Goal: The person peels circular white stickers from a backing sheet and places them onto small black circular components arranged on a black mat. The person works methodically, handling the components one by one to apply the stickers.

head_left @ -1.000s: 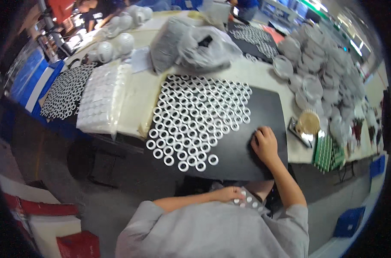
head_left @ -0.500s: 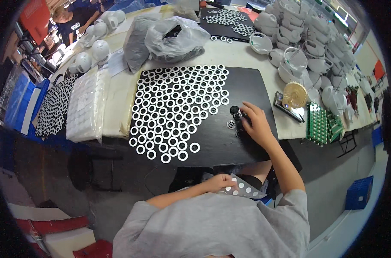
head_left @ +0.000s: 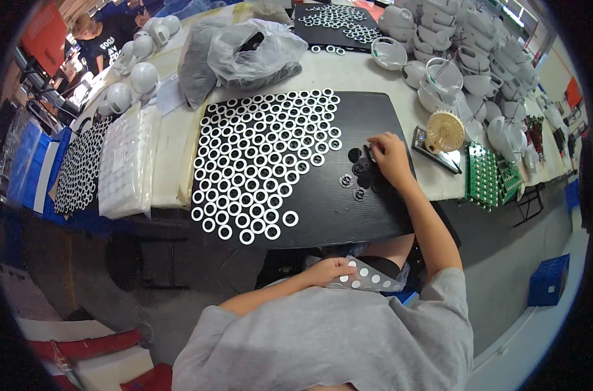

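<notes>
My left hand [head_left: 331, 270] is closed on a clear sheet of round white stickers [head_left: 375, 279], held low near my lap. My right hand [head_left: 390, 158] is over the right part of a black board [head_left: 368, 221], fingers curled, with a small black disc [head_left: 367, 152] seemingly pinched at the fingertips. Just left of that hand lie several loose black discs [head_left: 361, 166], partly overlapping. Two of them, nearer me, show a patterned face [head_left: 346, 181]. Many white rings with black centres [head_left: 265, 171] cover the left part of the board in slanting rows.
Beyond the board sit plastic bags of dark parts [head_left: 254, 58]. White housings [head_left: 440, 85] are heaped at the far right, near a yellowish round part [head_left: 445, 130] and green circuit boards [head_left: 482, 176]. On the left are a wrapped white pack [head_left: 126, 163] and another ring-covered board [head_left: 81, 166].
The black pieces gathered under my right hand now lie spread on the board. That hand has shifted slightly away from me. My left hand still holds the sticker sheet.
</notes>
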{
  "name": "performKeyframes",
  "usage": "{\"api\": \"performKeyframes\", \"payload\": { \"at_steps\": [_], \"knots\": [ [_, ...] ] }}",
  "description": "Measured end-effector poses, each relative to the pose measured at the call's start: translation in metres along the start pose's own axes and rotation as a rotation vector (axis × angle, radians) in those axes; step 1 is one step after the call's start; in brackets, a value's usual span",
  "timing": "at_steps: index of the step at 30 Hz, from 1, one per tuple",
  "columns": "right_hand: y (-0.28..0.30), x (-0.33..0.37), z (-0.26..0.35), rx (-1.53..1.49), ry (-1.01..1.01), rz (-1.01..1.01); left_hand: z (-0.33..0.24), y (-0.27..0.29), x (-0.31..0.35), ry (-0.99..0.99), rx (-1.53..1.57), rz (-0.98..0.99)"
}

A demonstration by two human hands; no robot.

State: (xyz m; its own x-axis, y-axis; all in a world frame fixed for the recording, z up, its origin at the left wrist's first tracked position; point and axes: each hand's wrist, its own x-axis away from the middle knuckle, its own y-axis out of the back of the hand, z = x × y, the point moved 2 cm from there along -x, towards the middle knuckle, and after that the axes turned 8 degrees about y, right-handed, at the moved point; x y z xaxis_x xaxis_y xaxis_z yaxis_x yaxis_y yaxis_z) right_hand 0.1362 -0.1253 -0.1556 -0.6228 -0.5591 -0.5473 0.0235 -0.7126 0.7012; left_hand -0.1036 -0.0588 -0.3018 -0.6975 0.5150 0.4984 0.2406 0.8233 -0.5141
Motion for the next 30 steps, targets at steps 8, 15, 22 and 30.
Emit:
{"api": "performKeyframes", "payload": {
  "at_steps": [8, 15, 22, 30],
  "knots": [
    [0.006, 0.020, 0.038, 0.054, 0.201, 0.133, 0.000, -0.001, -0.003, 0.071, 0.155, 0.008],
    [-0.007, 0.034, 0.053, 0.138, 0.339, 0.098, -0.001, 0.005, -0.004, 0.137, -0.077, -0.029],
    [-0.016, 0.040, 0.061, -0.138, 0.320, 0.080, -0.003, 0.001, -0.003, 0.087, -0.027, -0.021],
    [0.004, 0.024, 0.033, 0.084, 0.142, 0.076, -0.003, -0.001, -0.002, 0.081, -0.041, -0.050]
  ]
}}
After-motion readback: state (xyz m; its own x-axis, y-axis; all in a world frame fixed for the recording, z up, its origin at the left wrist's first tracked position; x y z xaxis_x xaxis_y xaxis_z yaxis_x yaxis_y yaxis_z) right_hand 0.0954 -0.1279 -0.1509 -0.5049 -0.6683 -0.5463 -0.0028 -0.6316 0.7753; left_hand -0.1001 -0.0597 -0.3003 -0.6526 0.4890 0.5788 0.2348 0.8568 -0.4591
